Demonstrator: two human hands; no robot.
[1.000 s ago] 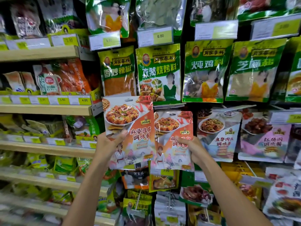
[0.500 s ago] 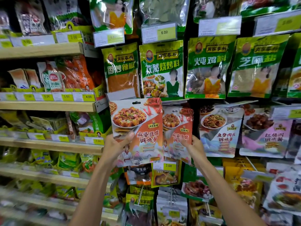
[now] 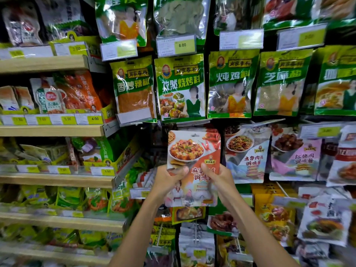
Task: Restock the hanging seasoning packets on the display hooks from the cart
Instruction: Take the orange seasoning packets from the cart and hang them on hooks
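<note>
Both grips — left hand (image 3: 169,180), right hand (image 3: 221,178) — clamped on orange 麻婆 seasoning packet (image 3: 192,151).

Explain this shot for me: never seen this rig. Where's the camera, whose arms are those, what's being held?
There is no robot here. A person wears one wide-angle camera on the head, looking forward and down, so the two bare arms coming up from the bottom edge are the wearer's own. The scene is a shop display: wooden shelves on the left, rows of hanging seasoning packets on hooks to the right, with yellow price tags. The left hand and right hand both grip the mapo tofu packet, an orange and white pouch with a dish pictured on it, held upright in front of the middle row, just below the green cumin barbecue packet. Whether its hang hole is on a hook cannot be seen.
</note>
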